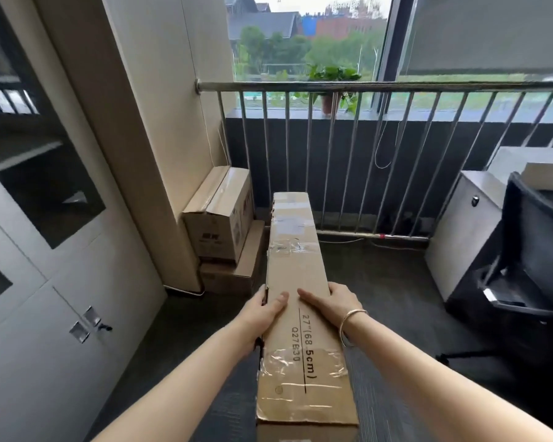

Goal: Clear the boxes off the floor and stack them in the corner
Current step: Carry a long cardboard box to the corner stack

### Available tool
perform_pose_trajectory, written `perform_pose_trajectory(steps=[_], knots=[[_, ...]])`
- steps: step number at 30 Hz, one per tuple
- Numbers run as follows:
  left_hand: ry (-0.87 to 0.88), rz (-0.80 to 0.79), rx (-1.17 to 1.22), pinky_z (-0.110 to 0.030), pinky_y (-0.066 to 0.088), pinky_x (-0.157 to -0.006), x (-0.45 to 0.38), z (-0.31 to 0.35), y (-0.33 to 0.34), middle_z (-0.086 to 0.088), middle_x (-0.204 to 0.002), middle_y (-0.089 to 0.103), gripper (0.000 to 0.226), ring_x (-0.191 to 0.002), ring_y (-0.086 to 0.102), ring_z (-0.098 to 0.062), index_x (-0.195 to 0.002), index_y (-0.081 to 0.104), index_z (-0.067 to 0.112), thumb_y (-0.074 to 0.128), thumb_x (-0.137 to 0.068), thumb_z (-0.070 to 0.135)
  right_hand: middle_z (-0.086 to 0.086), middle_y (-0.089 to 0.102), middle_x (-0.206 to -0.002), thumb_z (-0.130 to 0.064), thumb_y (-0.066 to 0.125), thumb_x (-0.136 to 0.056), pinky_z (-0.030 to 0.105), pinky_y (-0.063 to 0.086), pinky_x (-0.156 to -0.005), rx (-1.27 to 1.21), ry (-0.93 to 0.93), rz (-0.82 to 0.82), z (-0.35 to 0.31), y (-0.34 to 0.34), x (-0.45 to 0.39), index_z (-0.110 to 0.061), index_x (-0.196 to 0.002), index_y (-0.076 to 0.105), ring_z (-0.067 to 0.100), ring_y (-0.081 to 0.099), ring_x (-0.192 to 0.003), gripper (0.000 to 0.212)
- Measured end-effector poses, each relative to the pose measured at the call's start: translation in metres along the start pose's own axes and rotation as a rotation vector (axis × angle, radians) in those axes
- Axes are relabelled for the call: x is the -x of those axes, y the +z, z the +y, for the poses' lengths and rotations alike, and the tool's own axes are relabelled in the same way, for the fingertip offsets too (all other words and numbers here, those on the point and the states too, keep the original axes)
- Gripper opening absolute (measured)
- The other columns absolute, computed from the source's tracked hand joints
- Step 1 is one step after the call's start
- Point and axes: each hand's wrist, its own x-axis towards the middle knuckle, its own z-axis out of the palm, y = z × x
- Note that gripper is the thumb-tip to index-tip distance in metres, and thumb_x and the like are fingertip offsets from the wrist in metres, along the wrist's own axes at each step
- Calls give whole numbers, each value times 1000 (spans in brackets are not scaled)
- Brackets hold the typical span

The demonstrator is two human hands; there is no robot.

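Between the two hands, in the middle of the view, is a long narrow cardboard box (297, 301), held up above the dark carpet floor (393, 298). It points away from the person toward the metal railing (364, 87). The left hand (264, 309) grips the left edge of the box: the thumb lies on the top face and the fingers go down around the side. The right hand (331, 303) grips the right edge in the same way, with its thumb flat on top; a thin bracelet (348, 320) is on this wrist. The top of the box has clear tape and printed black text.

Further away, in the corner beside the beige wall pillar (160, 122), two other cardboard boxes are stacked: a taller box (217, 215) stands on a flat box (233, 275), which lies on the floor. The far end of the long box appears just beside this stack, on its right.

A grey cabinet (45, 250) with glass doors is at the left. A black chair (530, 256) and a small white cabinet (463, 224) are at the right. A potted plant (331, 74) stands on the window sill behind the railing.
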Motion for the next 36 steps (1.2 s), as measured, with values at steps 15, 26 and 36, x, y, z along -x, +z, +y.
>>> perform_pose_trajectory(steps=[15, 26, 36], knots=[[-67, -61, 43, -34, 59, -72, -305, 96, -113, -4, -106, 70, 19, -90, 72, -21, -104, 51, 44, 63, -92, 36, -16, 70, -96, -85, 56, -47, 39, 53, -87, -16, 107, 9, -89, 51, -311, -37, -104, 64, 11, 66, -93, 74], [-124, 14, 106, -33, 59, -69, -560, 102, -167, -1, -101, 73, 21, -89, 73, -21, -104, 54, 42, 63, -93, 26, -19, 70, -93, -86, 56, -49, 36, 54, -83, 10, 156, -37, -87, 103, -575, -44, -104, 59, 7, 66, -90, 70], [-141, -20, 44, -21, 56, -64, -739, 36, -212, 16, -102, 69, 37, -86, 72, -6, -114, 43, 56, 63, -92, 34, -21, 68, -93, -67, 66, -69, 29, 48, -72, 4, 139, 2, -29, 178, -739, -41, -106, 60, 8, 63, -88, 46]])
